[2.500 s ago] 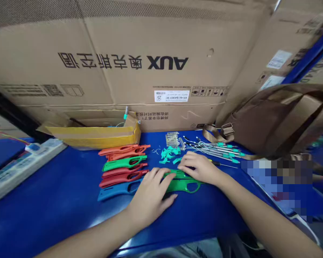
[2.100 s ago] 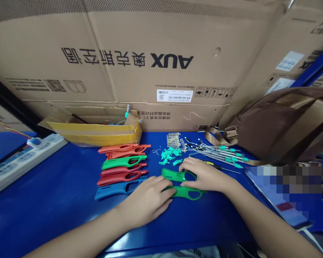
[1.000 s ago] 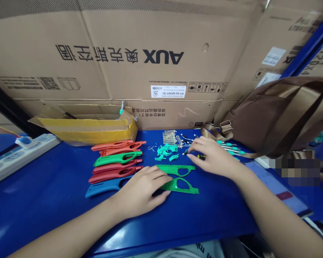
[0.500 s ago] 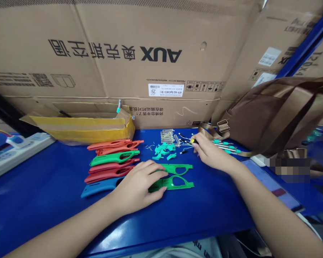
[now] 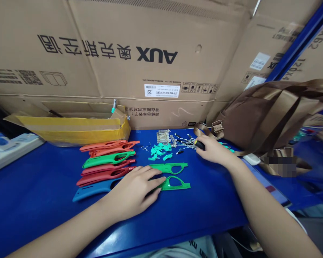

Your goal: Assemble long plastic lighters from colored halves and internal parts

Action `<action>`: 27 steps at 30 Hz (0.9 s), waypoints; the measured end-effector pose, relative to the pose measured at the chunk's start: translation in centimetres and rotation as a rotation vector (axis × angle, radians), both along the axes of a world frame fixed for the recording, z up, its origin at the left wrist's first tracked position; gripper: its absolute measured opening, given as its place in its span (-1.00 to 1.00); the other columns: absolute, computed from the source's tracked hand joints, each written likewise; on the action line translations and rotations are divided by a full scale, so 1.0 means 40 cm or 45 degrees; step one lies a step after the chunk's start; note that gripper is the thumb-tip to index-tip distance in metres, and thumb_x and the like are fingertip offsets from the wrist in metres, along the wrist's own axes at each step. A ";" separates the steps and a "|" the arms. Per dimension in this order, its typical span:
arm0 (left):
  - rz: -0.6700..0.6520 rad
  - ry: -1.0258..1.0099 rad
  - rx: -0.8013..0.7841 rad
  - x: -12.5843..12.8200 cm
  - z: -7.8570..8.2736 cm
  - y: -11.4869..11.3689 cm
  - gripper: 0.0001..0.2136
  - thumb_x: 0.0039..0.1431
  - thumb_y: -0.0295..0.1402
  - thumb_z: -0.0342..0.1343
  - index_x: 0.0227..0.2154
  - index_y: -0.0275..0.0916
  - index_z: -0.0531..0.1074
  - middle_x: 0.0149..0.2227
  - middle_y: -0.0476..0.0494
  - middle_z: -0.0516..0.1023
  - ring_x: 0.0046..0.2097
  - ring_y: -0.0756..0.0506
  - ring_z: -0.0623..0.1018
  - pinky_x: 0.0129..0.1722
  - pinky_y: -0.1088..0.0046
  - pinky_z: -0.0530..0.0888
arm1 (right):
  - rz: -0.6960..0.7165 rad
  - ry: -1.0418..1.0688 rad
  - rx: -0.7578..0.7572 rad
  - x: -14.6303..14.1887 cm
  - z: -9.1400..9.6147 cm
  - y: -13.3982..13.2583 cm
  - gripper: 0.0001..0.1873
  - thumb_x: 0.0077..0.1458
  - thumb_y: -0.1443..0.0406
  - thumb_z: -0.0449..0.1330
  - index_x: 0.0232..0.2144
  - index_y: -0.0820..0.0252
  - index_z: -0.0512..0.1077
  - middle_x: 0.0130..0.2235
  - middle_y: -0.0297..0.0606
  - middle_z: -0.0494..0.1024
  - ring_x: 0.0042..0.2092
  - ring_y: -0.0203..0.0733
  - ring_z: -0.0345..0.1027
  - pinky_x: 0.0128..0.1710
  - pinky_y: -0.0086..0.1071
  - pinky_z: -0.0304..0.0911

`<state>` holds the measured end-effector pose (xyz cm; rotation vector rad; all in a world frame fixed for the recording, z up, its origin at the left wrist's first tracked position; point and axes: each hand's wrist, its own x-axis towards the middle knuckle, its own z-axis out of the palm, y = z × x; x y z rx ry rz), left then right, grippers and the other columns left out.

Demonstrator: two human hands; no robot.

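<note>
My left hand (image 5: 140,191) rests over two green plastic lighter shell halves, thumb and fingers closed around the left part of the lower half (image 5: 174,182). The upper half (image 5: 174,168) lies just beyond its fingertips. My right hand (image 5: 214,149) is closed on a short black handle with a yellow end (image 5: 200,144); the rest of this tool is not clear. Beside it lie small black parts with white wires (image 5: 187,141). Left of these sit a heap of turquoise plastic pieces (image 5: 160,150) and a cluster of clear parts (image 5: 163,137).
A row of red, green and blue lighter shells (image 5: 104,159) lies at left, before a yellow-taped carton (image 5: 70,129). A power strip (image 5: 13,150) stands far left. A brown bag (image 5: 247,114) and a phone (image 5: 266,182) are at right. Cardboard (image 5: 110,21) walls the back.
My right hand has drawn slightly back and turned, with more of the black handle showing. My left hand stays at the lower green half. The whole view has shifted a little.
</note>
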<state>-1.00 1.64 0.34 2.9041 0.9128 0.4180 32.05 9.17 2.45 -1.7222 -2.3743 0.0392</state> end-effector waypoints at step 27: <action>0.072 -0.121 -0.077 0.018 -0.024 0.002 -0.72 0.41 -0.29 0.04 0.08 -0.17 0.52 0.06 -0.20 0.57 0.01 -0.23 0.54 0.00 0.13 0.51 | -0.191 -0.132 -0.109 0.080 0.023 0.006 -0.86 0.08 0.34 0.23 -0.33 0.11 0.62 -0.16 -0.17 0.66 -0.18 -0.01 0.51 -0.25 -0.29 0.30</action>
